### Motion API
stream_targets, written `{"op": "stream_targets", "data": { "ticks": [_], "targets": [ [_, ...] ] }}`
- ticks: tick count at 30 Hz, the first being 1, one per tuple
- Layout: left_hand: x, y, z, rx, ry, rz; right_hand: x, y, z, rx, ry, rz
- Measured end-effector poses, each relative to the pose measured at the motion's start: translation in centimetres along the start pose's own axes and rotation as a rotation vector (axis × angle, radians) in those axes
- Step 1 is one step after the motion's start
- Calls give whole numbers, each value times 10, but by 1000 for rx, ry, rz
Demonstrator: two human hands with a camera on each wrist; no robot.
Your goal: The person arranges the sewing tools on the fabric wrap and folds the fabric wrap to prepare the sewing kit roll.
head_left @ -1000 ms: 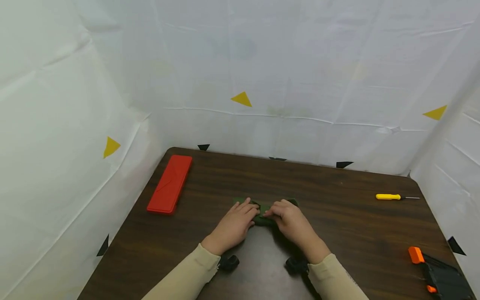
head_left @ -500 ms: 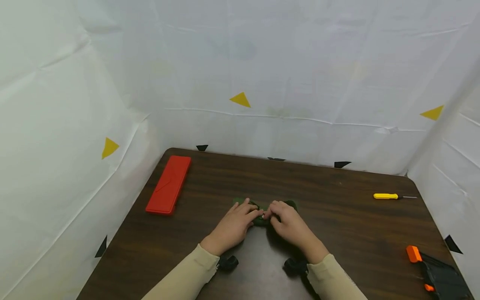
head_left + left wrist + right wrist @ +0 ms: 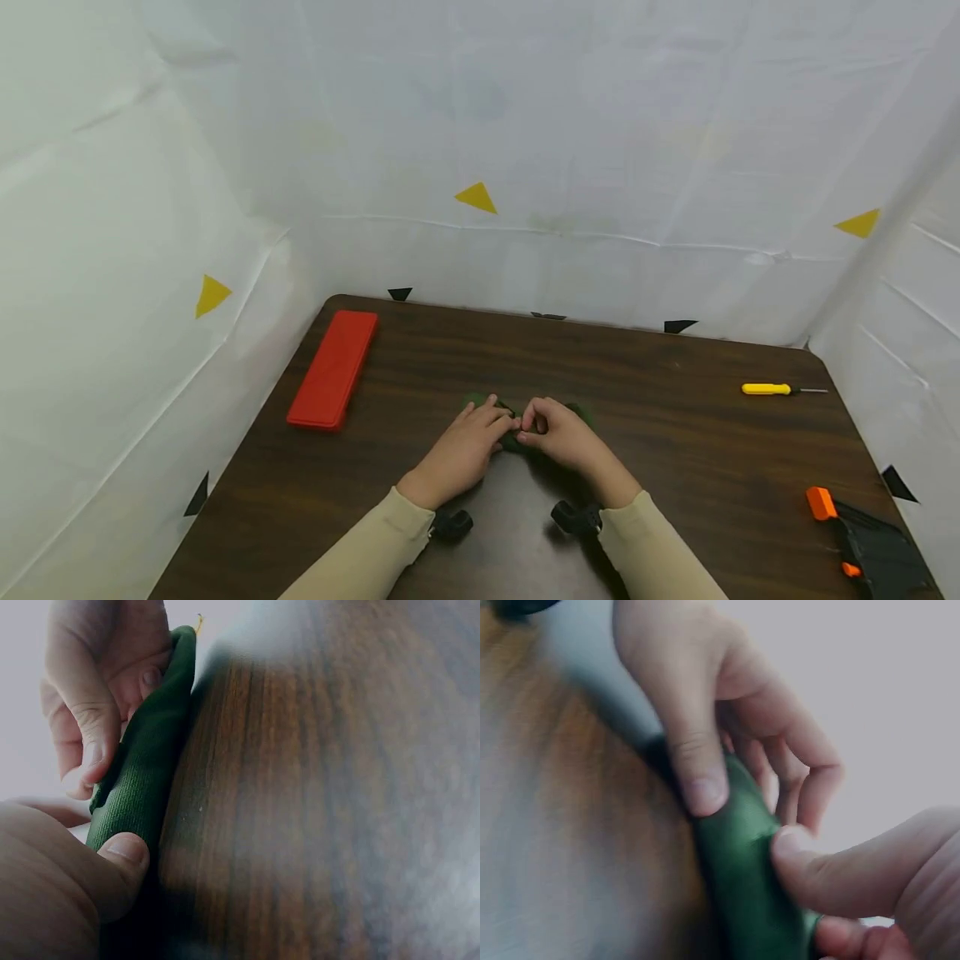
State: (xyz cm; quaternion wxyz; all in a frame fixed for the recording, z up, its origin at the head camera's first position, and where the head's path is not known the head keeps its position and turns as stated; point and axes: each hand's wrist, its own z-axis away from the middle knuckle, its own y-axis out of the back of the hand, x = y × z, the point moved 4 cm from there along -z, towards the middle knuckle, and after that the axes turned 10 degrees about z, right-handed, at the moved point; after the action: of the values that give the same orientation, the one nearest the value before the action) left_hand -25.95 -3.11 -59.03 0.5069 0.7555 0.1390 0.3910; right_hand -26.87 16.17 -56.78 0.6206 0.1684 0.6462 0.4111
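Bunched into a long roll on the brown table (image 3: 600, 350) is a green ribbed cloth (image 3: 146, 780), mostly hidden by the hands in the head view. My left hand (image 3: 459, 458) holds its left part, thumb along the near side and fingers over the far side. My right hand (image 3: 566, 437) pinches the upper edge near the middle between thumb and curled fingers. The fingertips of both hands nearly meet there. In the right wrist view the cloth (image 3: 742, 855) runs under both thumbs. A thin yellow bit (image 3: 199, 622) shows by its far end in the left wrist view.
A long red case (image 3: 333, 367) lies at the table's left. Toward the right edge are a yellow-handled screwdriver (image 3: 767, 389) and a black tool with orange parts (image 3: 873, 542). White sheeting (image 3: 480, 108) hangs around the table's back and sides.
My right hand has shifted a little left along the cloth toward my left hand, its fingers curling more. The left hand keeps its hold. The whole head view has drifted slightly.
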Motion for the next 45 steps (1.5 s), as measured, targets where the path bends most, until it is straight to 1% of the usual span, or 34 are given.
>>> {"op": "stream_targets", "data": {
  "ticks": [4,7,9,15,18,22,24,26,27,29,30,32,34,35,37,40,43,45],
  "targets": [
    [-1,5,1,-8,21,20,-9,1,-8,-95,-67,-31],
    [-2,5,1,-11,8,19,-13,2,-13,-144,-135,-56],
    [-2,5,2,-6,-2,18,-15,2,-16,-173,-166,-66],
    [0,5,10,17,-23,23,-21,-2,-20,-229,-180,-38],
    [1,3,11,23,-39,9,-22,-2,-21,-248,-184,-23],
    [-3,2,12,9,-24,22,-19,-3,-21,-225,-174,-31],
    [-6,2,14,-9,-6,36,-16,-3,-16,-192,-139,-42],
    [-10,2,16,-12,0,29,-10,-2,-9,-144,-97,-57],
    [-11,2,17,-5,2,27,-7,-1,-4,-119,-72,-63],
    [-14,4,17,31,8,9,0,6,8,-68,-28,-69],
    [-16,6,16,60,13,0,4,10,13,-37,-15,-55],
    [-18,10,15,110,32,-17,10,20,24,16,13,10],
    [-20,12,13,137,42,-11,14,26,35,43,27,97],
    [-20,12,13,136,43,-1,16,28,39,52,32,154],
    [-20,11,12,107,39,18,18,29,47,47,48,240],
    [-17,8,12,44,19,38,22,25,55,21,59,325],
    [-15,5,13,-9,11,42,25,22,61,0,54,358],
    [-15,5,12,-32,15,44,27,22,63,-15,36,348]
  ]
}}
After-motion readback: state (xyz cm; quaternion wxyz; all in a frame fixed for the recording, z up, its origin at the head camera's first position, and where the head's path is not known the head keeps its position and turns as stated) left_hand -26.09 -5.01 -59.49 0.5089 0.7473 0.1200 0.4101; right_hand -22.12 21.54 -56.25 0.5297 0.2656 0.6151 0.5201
